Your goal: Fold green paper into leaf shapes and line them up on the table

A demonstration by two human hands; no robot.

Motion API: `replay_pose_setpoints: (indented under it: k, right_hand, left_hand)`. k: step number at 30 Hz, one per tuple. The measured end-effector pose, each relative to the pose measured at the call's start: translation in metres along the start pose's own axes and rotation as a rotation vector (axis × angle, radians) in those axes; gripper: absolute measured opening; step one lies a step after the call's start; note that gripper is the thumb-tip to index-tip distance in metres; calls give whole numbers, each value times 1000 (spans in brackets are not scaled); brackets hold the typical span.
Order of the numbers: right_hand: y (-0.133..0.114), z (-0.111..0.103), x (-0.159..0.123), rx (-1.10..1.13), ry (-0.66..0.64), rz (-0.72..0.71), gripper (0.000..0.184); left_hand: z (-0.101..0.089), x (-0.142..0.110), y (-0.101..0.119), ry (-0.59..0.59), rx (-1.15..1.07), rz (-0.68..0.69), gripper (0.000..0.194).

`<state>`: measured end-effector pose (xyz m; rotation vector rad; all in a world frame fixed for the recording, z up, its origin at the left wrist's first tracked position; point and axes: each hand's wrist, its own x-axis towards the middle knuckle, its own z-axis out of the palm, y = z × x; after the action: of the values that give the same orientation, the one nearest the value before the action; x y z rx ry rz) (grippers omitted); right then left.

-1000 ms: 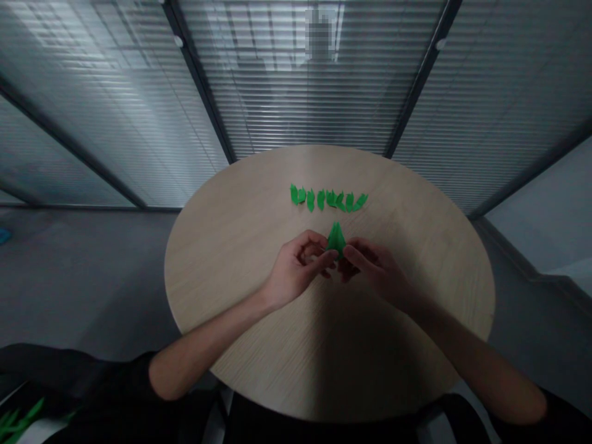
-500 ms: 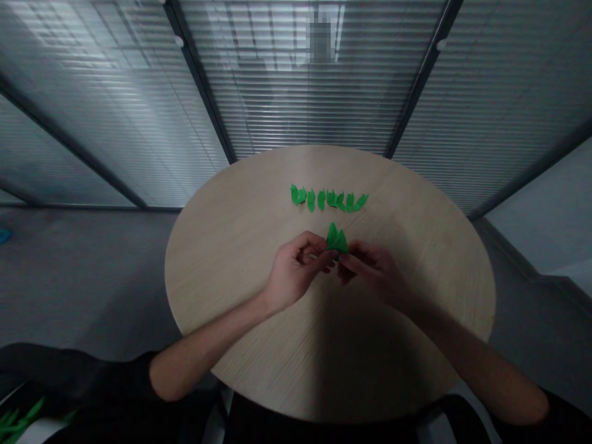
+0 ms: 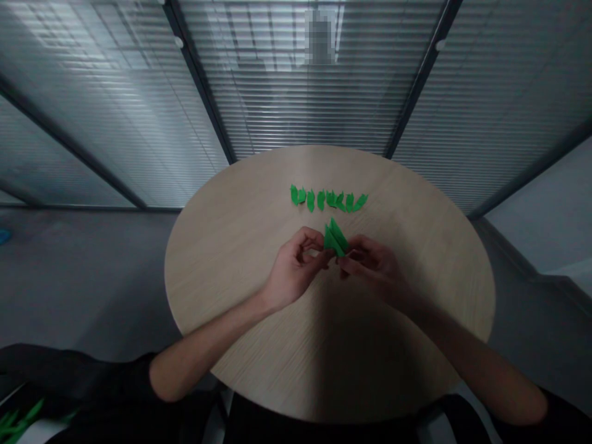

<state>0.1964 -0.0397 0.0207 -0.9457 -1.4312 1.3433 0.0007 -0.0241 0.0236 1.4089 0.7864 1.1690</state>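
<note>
slatted blinds (image 3: 314, 117) stretch across the background, behind a round wooden counter (image 3: 222, 246). above the counter, the left hand (image 3: 289, 274) and right hand (image 3: 379, 271) come close together from either side. farther off, a row of small green pieces (image 3: 330, 198) lies on the counter, some touching. smallest, a folded green piece (image 3: 337, 238) sits between the hands, its lower part pinched by the fingers (image 3: 318, 264) of both, its tip pointing away from the person.

A black left sleeve (image 3: 118, 379) shows lower left, a black right sleeve (image 3: 557, 422) lower right of frame; forearms (image 3: 217, 337), left hand (image 3: 289, 274) and right hand (image 3: 382, 274) are bare.
</note>
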Motion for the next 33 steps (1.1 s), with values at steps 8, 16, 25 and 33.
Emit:
replay_pose_setpoints:
  k: [8,16,25,33]
  right_hand:
    - [-1,3,-2,-162,59,-134,24]
    - [1,3,-7,-688,232,-475,12]
    - [5,4,-7,-709,137,-611,12]
    - [-1,5,-7,-595,149,-569,4]
  left_hand:
    - [0,0,-2,-58,11,13,16]
    - [0,-5,5,-134,190,129,22]
    - [1,-4,3,-142,49,34,19]
    - [-2,0,2,-215,-68,-21,24]
